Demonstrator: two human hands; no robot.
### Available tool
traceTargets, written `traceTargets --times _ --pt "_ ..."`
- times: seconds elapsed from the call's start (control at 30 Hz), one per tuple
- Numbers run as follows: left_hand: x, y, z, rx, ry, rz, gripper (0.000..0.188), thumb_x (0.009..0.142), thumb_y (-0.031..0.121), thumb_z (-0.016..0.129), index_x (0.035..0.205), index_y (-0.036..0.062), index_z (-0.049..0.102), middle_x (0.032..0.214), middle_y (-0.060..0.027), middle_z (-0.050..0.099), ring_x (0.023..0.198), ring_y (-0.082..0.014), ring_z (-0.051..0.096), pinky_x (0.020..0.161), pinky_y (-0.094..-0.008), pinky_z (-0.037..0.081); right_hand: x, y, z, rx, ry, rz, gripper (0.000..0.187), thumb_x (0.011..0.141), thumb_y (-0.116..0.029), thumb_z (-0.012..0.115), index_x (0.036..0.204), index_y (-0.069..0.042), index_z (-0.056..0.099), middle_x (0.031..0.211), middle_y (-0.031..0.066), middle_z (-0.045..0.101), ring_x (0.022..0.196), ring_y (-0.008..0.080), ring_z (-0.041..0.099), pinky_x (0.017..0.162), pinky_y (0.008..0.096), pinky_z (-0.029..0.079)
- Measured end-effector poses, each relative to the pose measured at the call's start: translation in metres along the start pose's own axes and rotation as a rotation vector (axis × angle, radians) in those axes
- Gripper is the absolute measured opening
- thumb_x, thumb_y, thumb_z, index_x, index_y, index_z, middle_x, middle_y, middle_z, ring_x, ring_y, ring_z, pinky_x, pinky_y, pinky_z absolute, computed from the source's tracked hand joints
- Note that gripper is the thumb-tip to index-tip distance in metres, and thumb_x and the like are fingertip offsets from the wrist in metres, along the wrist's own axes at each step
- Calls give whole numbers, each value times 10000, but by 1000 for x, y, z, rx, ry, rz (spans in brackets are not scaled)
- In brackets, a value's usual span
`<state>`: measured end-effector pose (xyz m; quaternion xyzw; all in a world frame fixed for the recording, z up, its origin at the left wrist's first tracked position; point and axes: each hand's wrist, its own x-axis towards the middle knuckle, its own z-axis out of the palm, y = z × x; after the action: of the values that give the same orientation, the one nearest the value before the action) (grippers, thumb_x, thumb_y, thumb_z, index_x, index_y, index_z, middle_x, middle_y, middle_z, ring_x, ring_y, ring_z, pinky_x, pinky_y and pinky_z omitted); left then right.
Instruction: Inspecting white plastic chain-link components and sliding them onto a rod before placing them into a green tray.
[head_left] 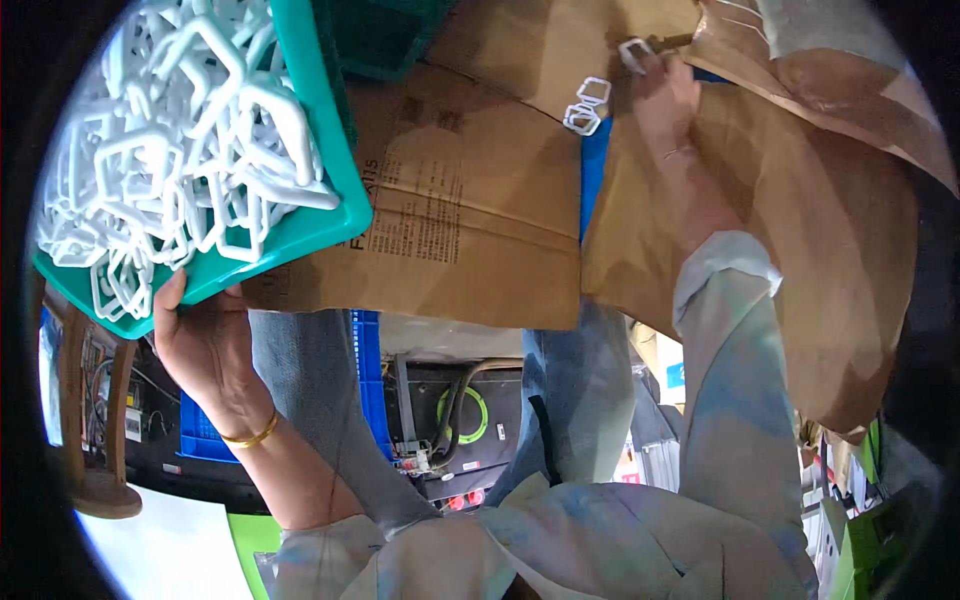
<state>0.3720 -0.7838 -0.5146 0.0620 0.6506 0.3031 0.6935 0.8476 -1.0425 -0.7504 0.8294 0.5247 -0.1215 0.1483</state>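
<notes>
Even, fairly bright light falls from above on the brown paper (470, 210), with soft shadows in its folds. The white clips (180, 140) in the teal bin (345, 215) glare slightly. A black fisheye rim rings the view, edges bend, and the lower part sits dimmer and a little soft.

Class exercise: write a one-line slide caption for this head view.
Left hand grips a teal basket of white plastic rings; right hand holds one ring over brown paper sacks.

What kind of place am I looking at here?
Probably a small workshop or packing area. A teal basket heaped with white plastic buckles, brown paper sacks spread as a work surface, and blue crates all suggest sorting of parts.
</notes>
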Motion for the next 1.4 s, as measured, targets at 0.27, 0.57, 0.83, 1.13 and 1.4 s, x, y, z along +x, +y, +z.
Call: traceTargets --times 0.27,0.57,0.83,1.13,1.4 --pt "-5 0 7 -40 24 -74 386 850 28 602 1231 -14 553 1167 -148 652 1005 -267 657 776 -406 575 -60 -77 -4 24 -144 68 261 824 -200 618 1066 -103 602 1045 97 589 992 317 578 821 456 453" --pt "-12 0 23 -32 35 -29 402 856 27 599 1251 -12 540 1174 -151 644 1000 -270 660 796 -422 579 -61 -61 32 -124 -169 -89 243 830 -206 598 1055 -120 573 1044 97 585 1000 303 584 824 436 458" --pt "-13 -1 19 -33 13 -92 351 848 34 623 1193 -8 576 1101 -122 670 962 -231 666 783 -381 563 -49 -71 19 35 -273 71 451 785 -305 668 1169 -93 567 1137 142 585 1070 337 571 879 471 474" --pt "0 -13 12 87 147 42 430 839 23 625 1257 -20 537 1197 -115 621 1072 -232 622 941 -374 522 -79 -90 -47 955 -61 657 285 867 -172 674 1081 -4 588 1019 92 630 945 169 588 814 297 473" --pt "-1 -21 17 96 118 12 362 837 40 619 1192 -19 576 1196 -103 610 1071 -214 607 912 -363 522 -32 -212 -263 1511 91 193 373 902 -99 670 1230 -26 508 1121 53 580 913 108 576 804 268 462"
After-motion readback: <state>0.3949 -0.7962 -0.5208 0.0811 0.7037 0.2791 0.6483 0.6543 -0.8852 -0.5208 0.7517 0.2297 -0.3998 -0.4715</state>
